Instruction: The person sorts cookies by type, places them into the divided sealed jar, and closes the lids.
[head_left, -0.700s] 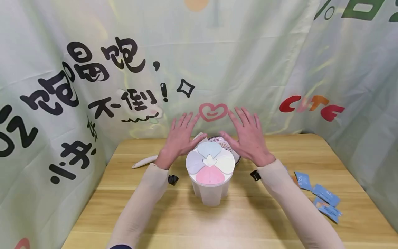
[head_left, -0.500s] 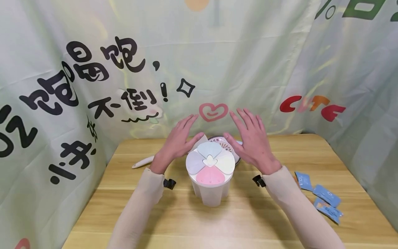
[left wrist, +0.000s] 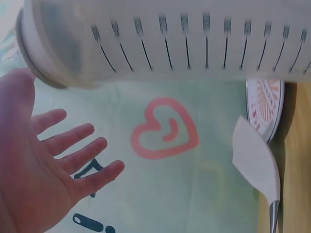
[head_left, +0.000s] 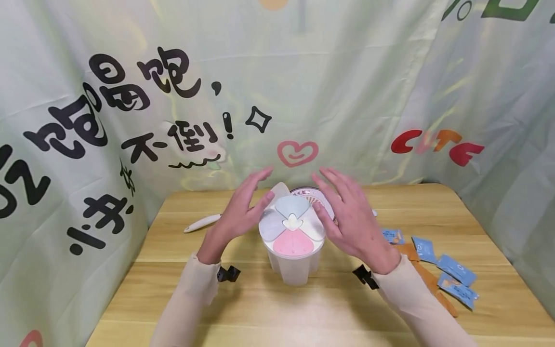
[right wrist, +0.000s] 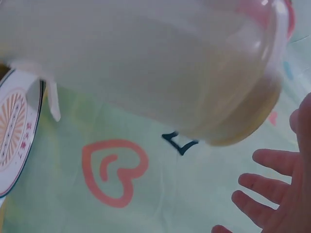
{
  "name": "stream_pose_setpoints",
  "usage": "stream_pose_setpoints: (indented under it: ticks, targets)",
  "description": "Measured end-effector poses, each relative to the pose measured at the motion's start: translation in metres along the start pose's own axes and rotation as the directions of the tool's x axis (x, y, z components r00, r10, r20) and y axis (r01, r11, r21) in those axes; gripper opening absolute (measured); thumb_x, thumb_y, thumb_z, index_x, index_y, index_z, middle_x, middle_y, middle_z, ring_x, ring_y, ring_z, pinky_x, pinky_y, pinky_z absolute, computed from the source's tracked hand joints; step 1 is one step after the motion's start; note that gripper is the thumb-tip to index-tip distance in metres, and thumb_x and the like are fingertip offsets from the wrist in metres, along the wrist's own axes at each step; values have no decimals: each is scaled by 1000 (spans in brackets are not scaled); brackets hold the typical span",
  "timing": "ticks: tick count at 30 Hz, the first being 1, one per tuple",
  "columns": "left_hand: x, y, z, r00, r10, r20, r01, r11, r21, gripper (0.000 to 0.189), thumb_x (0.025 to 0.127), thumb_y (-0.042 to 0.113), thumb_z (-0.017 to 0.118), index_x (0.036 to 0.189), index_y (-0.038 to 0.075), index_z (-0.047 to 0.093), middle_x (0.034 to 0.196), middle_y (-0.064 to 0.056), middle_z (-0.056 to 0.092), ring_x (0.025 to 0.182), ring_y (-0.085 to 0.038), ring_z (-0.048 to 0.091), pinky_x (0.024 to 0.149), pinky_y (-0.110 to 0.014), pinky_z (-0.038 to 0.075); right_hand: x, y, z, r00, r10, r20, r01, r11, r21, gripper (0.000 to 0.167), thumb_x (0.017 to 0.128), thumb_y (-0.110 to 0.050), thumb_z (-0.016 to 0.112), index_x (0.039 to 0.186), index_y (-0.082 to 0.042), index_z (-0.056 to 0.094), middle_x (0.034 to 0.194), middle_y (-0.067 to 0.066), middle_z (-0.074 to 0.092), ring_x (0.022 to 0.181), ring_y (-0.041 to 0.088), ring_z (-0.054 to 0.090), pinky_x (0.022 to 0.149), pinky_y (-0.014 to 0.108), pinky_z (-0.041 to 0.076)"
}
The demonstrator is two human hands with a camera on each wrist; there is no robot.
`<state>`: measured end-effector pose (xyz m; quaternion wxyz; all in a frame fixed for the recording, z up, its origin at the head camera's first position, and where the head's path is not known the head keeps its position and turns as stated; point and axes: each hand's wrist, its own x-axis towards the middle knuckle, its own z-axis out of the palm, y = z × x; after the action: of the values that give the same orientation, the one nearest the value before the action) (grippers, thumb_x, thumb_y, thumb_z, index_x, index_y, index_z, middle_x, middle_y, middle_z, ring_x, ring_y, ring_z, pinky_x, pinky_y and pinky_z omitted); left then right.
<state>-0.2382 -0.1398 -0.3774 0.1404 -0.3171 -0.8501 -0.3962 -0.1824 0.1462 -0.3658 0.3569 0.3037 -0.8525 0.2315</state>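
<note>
Presently, we judge the step in hand to be positioning around a translucent white plastic container with lobed sides [head_left: 296, 270]; approach or release, we cannot tell. It stands upright on the pale wood-grain tabletop [head_left: 295, 318], between the left grip [head_left: 238, 209] and the right grip [head_left: 353, 221]. Both grips are empty, fingers apart and extended. The right wrist view shows a gap between that thumb and the container; whether the left thumb touches the round lid with pastel petal segments [head_left: 294, 244], we cannot tell. If lifting is intended, we think the next move calls for lowering both palms and closing inward evenly on the sides.

Edges and room: beyond both grips, the white plate with an orange sunburst [head_left: 313, 193] sits close behind the container, near the far edge and the pale green printed cloth [head_left: 347, 96]. A white spatula with a metal neck [left wrist: 257, 165] lies past the left grip. Right of the right grip we note blue sachets [head_left: 456, 270] and flat orange-brown strips [head_left: 427, 277]. Bare wood on the near side of both grips offers the freest path, by our reckoning.
</note>
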Motion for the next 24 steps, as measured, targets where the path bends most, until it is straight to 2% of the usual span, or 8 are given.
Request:
stream_pose_setpoints:
  ticks: [4, 10, 17, 21, 24]
  targets:
    - [-13, 8, 1, 998, 57, -16, -58, 995, -85, 59, 114, 36, 55, 164, 8, 45, 166, -15, 53, 155, -30, 50, 120, -58, 51, -8, -12, -5, 1000, -7, 30, 6, 999, 33, 62, 115, -50, 42, 158, -8, 56, 162, 19, 56, 152, 41, 50, 122, 66, 42]
    - [-35, 16, 8, 994, 101, -34, -106, 981, -165, 55, 114, 37, 54, 161, 9, 49, 162, -14, 56, 148, -35, 55, 116, -58, 55, -20, -26, -11, 998, -35, 54, 32, 998, 50, 65, 115, -56, 38, 159, -12, 57, 162, 15, 57, 152, 37, 51, 124, 59, 42]
    - [-63, 13, 27, 999, 49, -15, -51, 975, -218, 63, 110, 50, 56, 165, 20, 45, 171, -9, 41, 159, -33, 41, 119, -58, 50, -26, -32, -7, 994, -101, 29, 99, 993, 64, 62, 115, -55, 40, 149, -11, 66, 152, 16, 65, 145, 36, 58, 122, 55, 46]
    - [-72, 8, 31, 999, 52, -2, -50, 960, -277, 66, 108, 46, 63, 165, 19, 44, 171, -10, 41, 156, -33, 43, 119, -54, 52, -29, -32, -2, 989, -145, 14, 143, 985, 94, 56, 116, -52, 43, 142, -11, 71, 145, 15, 69, 140, 34, 61, 116, 52, 48]
    - [-78, 4, 32, 999, 37, 8, -32, 946, -322, 71, 105, 42, 72, 166, 19, 44, 171, -9, 41, 155, -28, 44, 119, -51, 53, -32, -32, 1, 981, -196, -9, 196, 972, 130, 48, 116, -46, 48, 135, -12, 75, 137, 12, 72, 133, 31, 65, 110, 50, 52]
